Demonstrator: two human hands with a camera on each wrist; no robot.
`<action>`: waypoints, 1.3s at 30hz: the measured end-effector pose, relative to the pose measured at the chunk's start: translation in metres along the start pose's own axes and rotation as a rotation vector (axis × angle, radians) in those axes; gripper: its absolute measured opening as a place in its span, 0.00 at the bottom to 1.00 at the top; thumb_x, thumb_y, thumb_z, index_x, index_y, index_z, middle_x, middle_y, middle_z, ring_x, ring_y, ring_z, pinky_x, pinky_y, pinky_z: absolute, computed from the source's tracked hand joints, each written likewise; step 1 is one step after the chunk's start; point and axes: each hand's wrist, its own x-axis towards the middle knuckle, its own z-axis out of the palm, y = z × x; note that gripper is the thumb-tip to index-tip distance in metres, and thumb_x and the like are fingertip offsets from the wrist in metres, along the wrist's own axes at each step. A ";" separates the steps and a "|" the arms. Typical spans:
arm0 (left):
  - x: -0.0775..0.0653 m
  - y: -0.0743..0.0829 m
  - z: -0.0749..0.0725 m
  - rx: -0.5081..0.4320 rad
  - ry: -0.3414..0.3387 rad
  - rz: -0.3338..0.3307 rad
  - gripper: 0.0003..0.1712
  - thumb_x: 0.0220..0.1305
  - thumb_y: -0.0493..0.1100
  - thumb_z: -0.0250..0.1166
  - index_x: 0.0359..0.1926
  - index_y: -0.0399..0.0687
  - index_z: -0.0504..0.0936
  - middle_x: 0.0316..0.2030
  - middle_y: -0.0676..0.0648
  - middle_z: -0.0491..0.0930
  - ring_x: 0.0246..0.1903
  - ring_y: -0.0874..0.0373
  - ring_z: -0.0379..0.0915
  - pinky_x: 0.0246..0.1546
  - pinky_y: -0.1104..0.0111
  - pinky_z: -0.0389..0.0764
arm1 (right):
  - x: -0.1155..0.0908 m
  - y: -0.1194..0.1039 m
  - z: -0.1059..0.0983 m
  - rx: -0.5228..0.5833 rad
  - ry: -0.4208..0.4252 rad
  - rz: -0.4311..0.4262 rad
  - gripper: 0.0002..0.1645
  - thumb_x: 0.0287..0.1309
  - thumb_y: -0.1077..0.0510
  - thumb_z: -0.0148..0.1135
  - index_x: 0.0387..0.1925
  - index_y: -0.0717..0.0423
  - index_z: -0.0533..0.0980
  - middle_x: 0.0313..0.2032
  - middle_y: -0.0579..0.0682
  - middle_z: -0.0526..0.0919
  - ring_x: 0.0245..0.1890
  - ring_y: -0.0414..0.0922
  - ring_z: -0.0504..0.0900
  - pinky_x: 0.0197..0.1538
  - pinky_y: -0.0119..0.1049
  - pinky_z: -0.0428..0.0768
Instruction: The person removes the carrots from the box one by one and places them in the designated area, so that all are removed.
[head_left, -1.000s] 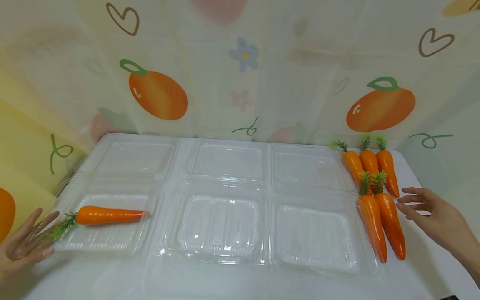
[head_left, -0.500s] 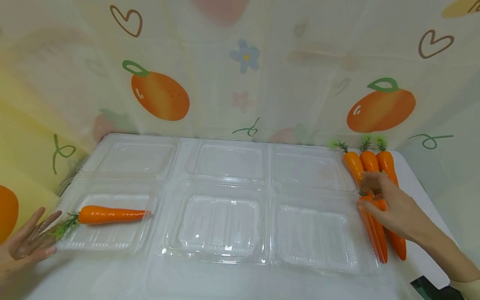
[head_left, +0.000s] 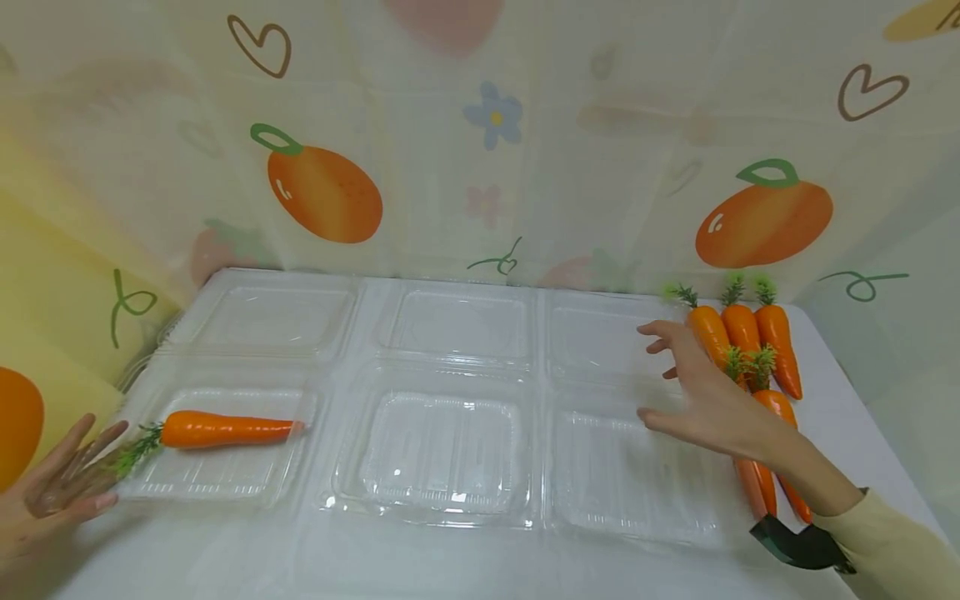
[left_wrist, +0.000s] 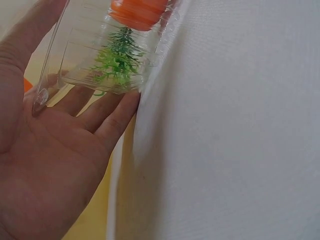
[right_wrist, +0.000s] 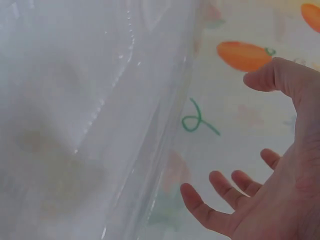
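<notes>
A carrot (head_left: pixel 225 429) with a green leafy top lies in the left clear plastic clamshell box (head_left: pixel 210 485), leaves toward the left. My left hand (head_left: pixel 52 492) is at that box's left end; in the left wrist view its straight fingers (left_wrist: pixel 112 120) reach to the box edge and appear to touch it, with the leaves (left_wrist: pixel 120 57) visible through the plastic. Above the right clamshell box (head_left: pixel 615 483) hovers my right hand (head_left: pixel 705 408), thumb and fingers spread, holding nothing. Several more carrots (head_left: pixel 741 331) lie to its right, partly hidden by the hand and forearm.
A middle clamshell box (head_left: pixel 442 450) sits between the other two, and all three lids lie folded back toward the printed curtain (head_left: pixel 570 167). The white tabletop (head_left: pixel 420 567) shows in front of the boxes.
My right hand came in from the right, passed low over the near carrots, and is now farther left above the right box with fingers spread. The left hand stayed in place.
</notes>
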 end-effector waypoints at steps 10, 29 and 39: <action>0.002 0.002 0.002 -0.006 0.001 0.024 0.57 0.60 0.11 0.45 0.78 0.54 0.31 0.69 0.66 0.61 0.60 0.77 0.66 0.50 0.87 0.69 | 0.030 -0.019 0.015 0.075 -0.019 -0.070 0.56 0.48 0.48 0.77 0.70 0.46 0.51 0.60 0.51 0.64 0.50 0.49 0.76 0.51 0.49 0.80; 0.009 0.012 0.006 -0.134 -0.181 0.130 0.55 0.58 0.09 0.42 0.76 0.45 0.25 0.74 0.59 0.54 0.67 0.69 0.60 0.58 0.82 0.68 | 0.070 -0.048 0.030 0.215 -0.021 -0.223 0.54 0.43 0.60 0.78 0.68 0.51 0.56 0.66 0.51 0.60 0.57 0.50 0.71 0.49 0.46 0.83; 0.010 0.008 0.001 -0.168 -0.250 0.180 0.57 0.55 0.07 0.41 0.74 0.42 0.22 0.76 0.55 0.49 0.70 0.67 0.55 0.61 0.80 0.66 | 0.083 -0.061 0.041 0.240 -0.011 -0.240 0.50 0.45 0.61 0.77 0.67 0.50 0.59 0.65 0.49 0.63 0.57 0.49 0.72 0.49 0.45 0.83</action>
